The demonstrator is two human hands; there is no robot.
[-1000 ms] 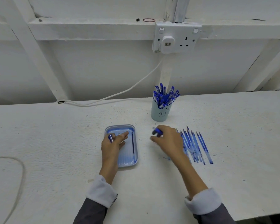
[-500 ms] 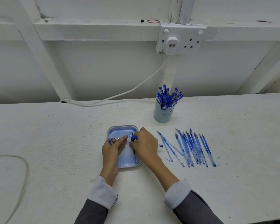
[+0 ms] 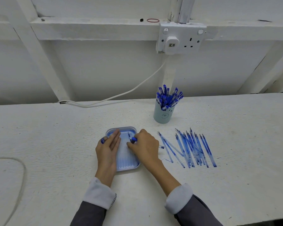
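Resting over tray — left hand pinching cap, right hand gripping pen

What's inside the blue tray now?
A thin pen refill shows in the blue tray; the left hand, pinching a blue cap, and right hand, gripping a blue piece, hide its sides.
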